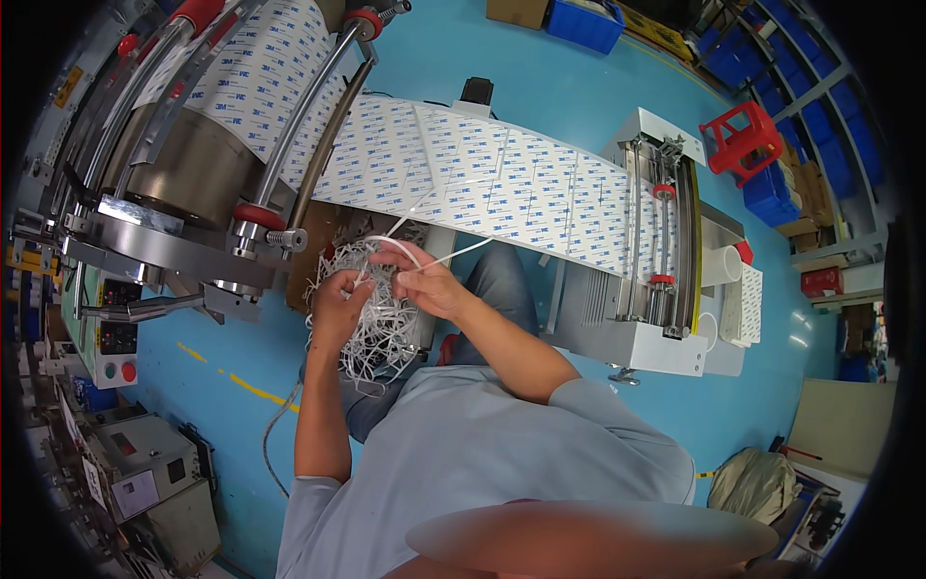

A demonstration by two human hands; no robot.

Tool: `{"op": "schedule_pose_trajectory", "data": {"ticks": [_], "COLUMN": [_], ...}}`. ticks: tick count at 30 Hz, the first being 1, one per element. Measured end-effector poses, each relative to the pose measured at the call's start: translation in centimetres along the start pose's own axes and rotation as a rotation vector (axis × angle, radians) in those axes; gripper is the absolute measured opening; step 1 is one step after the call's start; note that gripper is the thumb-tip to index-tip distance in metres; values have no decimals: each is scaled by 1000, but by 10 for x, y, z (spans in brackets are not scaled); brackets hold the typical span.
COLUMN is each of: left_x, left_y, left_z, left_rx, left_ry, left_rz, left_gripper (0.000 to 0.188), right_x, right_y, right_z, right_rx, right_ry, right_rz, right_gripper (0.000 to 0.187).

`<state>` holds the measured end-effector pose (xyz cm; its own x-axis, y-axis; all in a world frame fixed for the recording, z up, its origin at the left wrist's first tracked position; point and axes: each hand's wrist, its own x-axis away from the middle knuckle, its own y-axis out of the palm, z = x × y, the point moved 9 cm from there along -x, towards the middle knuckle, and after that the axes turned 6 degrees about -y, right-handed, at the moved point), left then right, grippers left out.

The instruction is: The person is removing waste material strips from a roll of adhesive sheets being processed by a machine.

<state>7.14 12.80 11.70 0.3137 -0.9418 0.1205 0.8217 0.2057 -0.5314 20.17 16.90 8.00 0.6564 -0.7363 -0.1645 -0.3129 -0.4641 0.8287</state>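
Note:
A wide white sheet [540,198] with blue print runs from the rollers at left to the machine bed at right. Narrow cut lines cross it. A thin white strip [461,253] slants from the sheet's near edge to my right hand [429,288], whose fingers pinch it. Another part of the strip curves over those fingers. Just to the left, my left hand [340,307] is closed with thumb and fingertips together; what they hold is hidden. Below both hands lies a tangled heap of white strip waste [378,340], partly in a brown carton [301,270].
A large metal drum [178,169] and steel rollers with red collars stand close at left. The cutting machine [622,314] is at right, with a white cup [720,265] and a stack of printed sheets [745,307] beyond. Farther off are a red stool [743,140] and blue bins [585,27].

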Motion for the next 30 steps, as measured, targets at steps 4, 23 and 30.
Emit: {"op": "schedule_pose_trajectory", "data": {"ticks": [4, 23, 30], "left_x": [6, 49, 72], "left_y": [0, -43, -69], "left_z": [2, -62, -104], "left_rx": [17, 380, 425], "left_ry": [-22, -158, -266], "left_rz": [-56, -192, -259], "left_gripper": [23, 11, 10], "right_x": [-2, -10, -3], "right_y": [-6, 11, -1], "right_z": [10, 45, 86], "right_rx": [38, 103, 91], "right_ry": [39, 149, 280], "right_rz": [58, 7, 71], "right_gripper": [44, 23, 34]}}
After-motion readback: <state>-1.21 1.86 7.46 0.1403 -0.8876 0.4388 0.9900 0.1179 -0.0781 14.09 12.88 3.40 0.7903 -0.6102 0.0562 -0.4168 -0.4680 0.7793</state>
